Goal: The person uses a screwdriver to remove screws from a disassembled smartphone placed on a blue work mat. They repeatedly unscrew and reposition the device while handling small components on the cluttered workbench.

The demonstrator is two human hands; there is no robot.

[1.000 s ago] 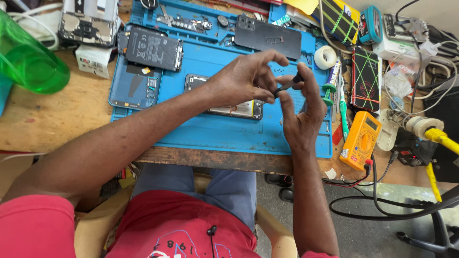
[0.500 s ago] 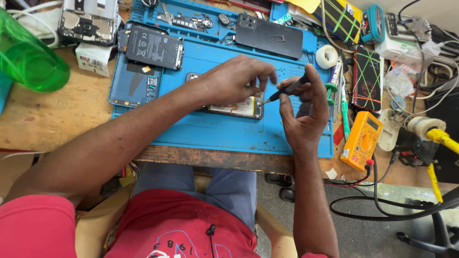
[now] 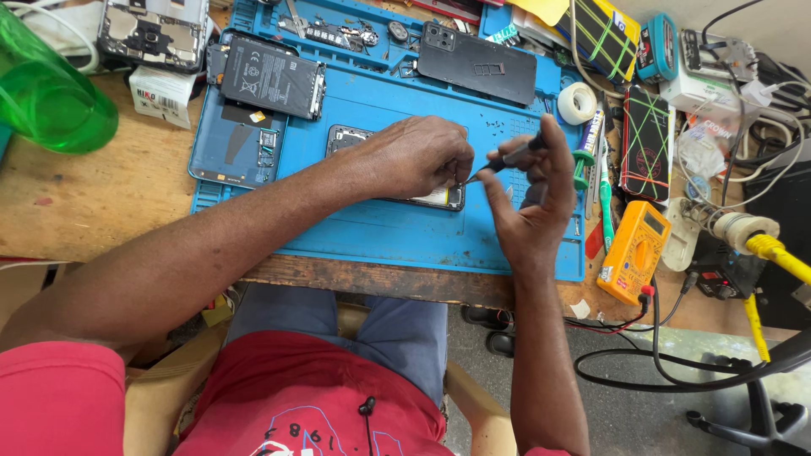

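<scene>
Head view of a repair bench. The left hand [image 3: 418,156] lies palm down across an opened phone [image 3: 397,173] that rests flat near the middle of the blue work mat [image 3: 380,232]; its fingers are curled together and pressed onto the phone's right end, covering most of it, and whether they pinch any small part cannot be told. The left forearm runs diagonally from the lower left of the frame. The right hand [image 3: 532,207] stands just beside the phone, wrist bent, palm turned toward the left hand; thumb and forefinger close narrowly on a slim dark screwdriver [image 3: 507,159], whose tip slants down and left to the phone's edge at the left fingertips. The other right fingers are loosely folded. At the mat's upper left lie a black battery [image 3: 272,78] and a blue phone frame [image 3: 236,148]; a yellow multimeter [image 3: 634,252] sits off the mat's right edge.
</scene>
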